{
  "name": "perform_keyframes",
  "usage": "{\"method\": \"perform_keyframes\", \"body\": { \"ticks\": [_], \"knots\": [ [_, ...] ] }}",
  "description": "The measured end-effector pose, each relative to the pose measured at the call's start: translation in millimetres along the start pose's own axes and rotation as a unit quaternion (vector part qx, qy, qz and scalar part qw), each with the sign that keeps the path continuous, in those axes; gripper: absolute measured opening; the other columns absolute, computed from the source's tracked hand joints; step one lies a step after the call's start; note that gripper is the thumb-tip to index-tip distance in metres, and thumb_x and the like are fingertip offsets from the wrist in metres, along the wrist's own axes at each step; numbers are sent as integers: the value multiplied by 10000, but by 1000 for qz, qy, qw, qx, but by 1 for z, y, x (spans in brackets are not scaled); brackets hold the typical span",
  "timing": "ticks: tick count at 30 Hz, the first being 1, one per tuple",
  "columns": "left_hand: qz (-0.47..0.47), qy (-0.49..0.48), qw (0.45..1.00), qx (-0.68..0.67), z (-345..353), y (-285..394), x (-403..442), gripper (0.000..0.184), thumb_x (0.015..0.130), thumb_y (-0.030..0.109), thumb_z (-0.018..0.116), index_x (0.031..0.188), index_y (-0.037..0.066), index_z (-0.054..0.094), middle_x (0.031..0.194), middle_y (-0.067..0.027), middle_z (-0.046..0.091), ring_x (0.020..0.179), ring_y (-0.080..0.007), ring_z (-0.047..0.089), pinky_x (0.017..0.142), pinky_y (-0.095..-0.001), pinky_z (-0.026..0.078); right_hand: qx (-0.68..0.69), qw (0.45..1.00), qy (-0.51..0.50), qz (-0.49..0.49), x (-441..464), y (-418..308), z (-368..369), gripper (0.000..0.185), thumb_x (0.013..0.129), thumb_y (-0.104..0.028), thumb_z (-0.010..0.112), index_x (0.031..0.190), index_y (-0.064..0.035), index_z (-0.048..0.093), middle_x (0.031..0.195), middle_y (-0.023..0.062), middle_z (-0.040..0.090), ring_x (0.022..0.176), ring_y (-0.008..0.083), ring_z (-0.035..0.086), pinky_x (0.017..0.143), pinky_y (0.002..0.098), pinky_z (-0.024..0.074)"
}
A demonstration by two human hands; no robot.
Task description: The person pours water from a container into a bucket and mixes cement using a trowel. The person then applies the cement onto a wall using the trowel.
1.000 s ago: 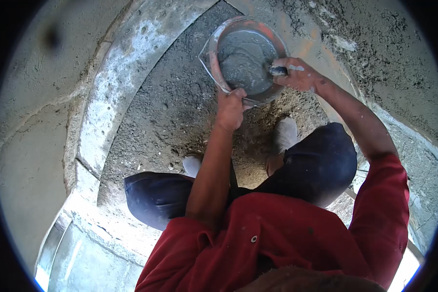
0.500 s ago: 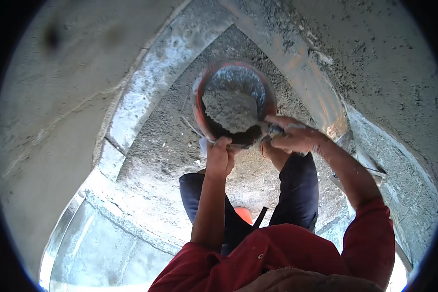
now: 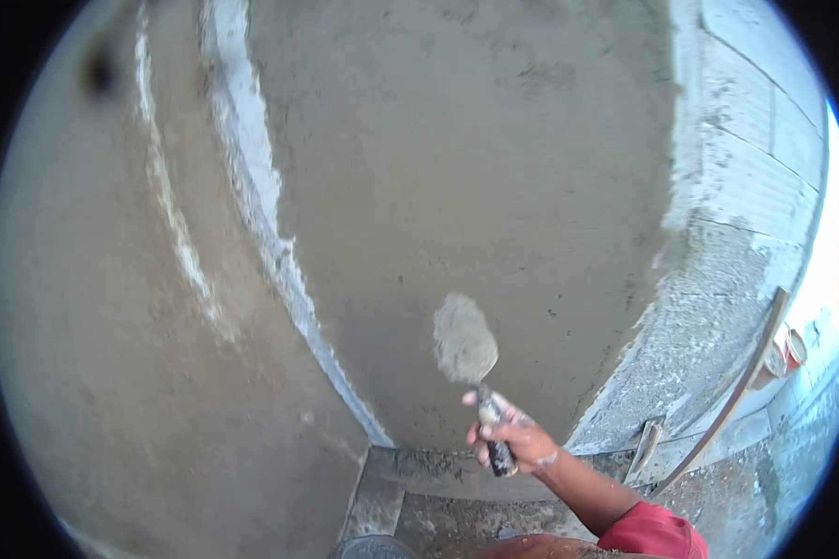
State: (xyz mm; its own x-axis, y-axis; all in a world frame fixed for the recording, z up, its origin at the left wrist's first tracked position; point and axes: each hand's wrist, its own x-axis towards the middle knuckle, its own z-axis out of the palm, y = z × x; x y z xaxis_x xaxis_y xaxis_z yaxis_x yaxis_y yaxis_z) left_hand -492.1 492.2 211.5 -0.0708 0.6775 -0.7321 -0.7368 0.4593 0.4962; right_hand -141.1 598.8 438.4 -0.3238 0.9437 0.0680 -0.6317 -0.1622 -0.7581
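My right hand [image 3: 520, 436] is closed around the dark, mortar-spattered handle of a trowel [image 3: 497, 445]. A lump of wet grey mortar [image 3: 465, 340] covers the trowel's blade, which points up in front of the plastered wall [image 3: 475, 186]. Whether the mortar touches the wall, I cannot tell. My left hand is out of view. At the bottom edge shows part of a round grey shape [image 3: 375, 548], possibly the bucket, mostly cut off.
A pale unplastered strip [image 3: 270, 242] runs down the corner on the left. Rough blockwork [image 3: 746, 168] borders the plaster on the right. A long wooden strip [image 3: 732, 401] leans there, beside a short tool [image 3: 645, 452]. Reddish buckets [image 3: 790, 349] stand farther off.
My view has lifted from the floor to the wall. The trowel in my right hand has come up from the bucket with mortar on it. My left hand, earlier on the bucket's rim, has left view.
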Motion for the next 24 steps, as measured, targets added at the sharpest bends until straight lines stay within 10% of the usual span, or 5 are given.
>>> {"method": "perform_keyframes", "body": {
  "ticks": [6, 12, 17, 21, 24],
  "knots": [
    [-8, -102, 991, 91, 3, 87, -26, 600, 832, 54, 549, 1410, -79, 454, 1326, -199, 620, 1104, -371, 683, 945, -517, 603, -145, 811, 185, -536, -75, -156, 190, 594, 979, -135, 675, 1502, -76, 399, 849, 15, 596, 652, 96, 611, 557, 227, 527],
    [-31, -138, 981, 131, -27, 135, -38, 614, 822, 44, 544, 1415, -79, 444, 1329, -208, 613, 1120, -386, 674, 944, -534, 603, -225, 327, 355, -846, -217, -257, 301, 572, 930, -29, 717, 1404, -7, 399, 872, 77, 598, 690, 146, 611, 615, 278, 533],
    [-39, -134, 980, 145, -33, 162, -29, 626, 813, 35, 540, 1420, -80, 435, 1331, -216, 608, 1134, -399, 666, 944, -548, 603, -231, -105, 585, -770, -382, -288, 338, 550, 914, -231, 724, 1327, 29, 470, 1047, 184, 664, 826, 236, 683, 765, 394, 560],
    [-51, -121, 981, 145, -31, 165, -11, 636, 807, 29, 537, 1424, -80, 428, 1333, -222, 603, 1144, -409, 660, 943, -559, 603, -340, -407, 466, -708, -407, -286, 365, 704, 1038, -406, 590, 1451, 87, 304, 1233, 311, 536, 917, 397, 650, 1030, 573, 525],
    [-58, -115, 981, 142, -23, 168, 4, 644, 802, 24, 535, 1427, -80, 423, 1334, -227, 600, 1152, -416, 655, 943, -567, 603, -324, -335, 565, -681, -336, -309, 323, 544, 944, -352, 709, 1293, -9, 472, 1103, 198, 651, 865, 338, 714, 865, 461, 578]
  ]
}}
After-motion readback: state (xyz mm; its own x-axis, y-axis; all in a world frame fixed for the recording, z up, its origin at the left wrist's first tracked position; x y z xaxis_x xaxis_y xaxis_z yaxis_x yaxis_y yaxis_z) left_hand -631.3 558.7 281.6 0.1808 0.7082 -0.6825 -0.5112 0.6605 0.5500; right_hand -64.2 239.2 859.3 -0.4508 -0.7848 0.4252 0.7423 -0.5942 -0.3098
